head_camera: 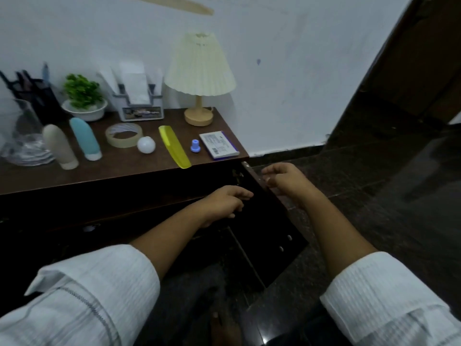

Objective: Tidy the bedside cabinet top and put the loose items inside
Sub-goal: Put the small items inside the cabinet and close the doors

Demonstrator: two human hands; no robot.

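The dark wooden bedside cabinet (pixel 139 167) carries loose items along its top: a beige tube bottle (pixel 59 147), a blue tube bottle (pixel 86 139), a roll of clear tape (pixel 124 135), a white ball (pixel 146 145), a yellow comb (pixel 174 146), a small blue cap (pixel 195 145) and a white box with blue edges (pixel 219 144). The cabinet door (pixel 262 226) hangs swung out to the right. My right hand (pixel 284 182) grips that door's top edge. My left hand (pixel 224 203) hovers in front of the dark opening, fingers loosely apart, holding nothing.
At the back stand a pleated cream lamp (pixel 199 76), a paper holder (pixel 136 98), a small green plant (pixel 83 96), a black pen holder (pixel 37 96) and a glass vase (pixel 22 136). Dark stone floor (pixel 374 171) lies to the right, by a dark door frame.
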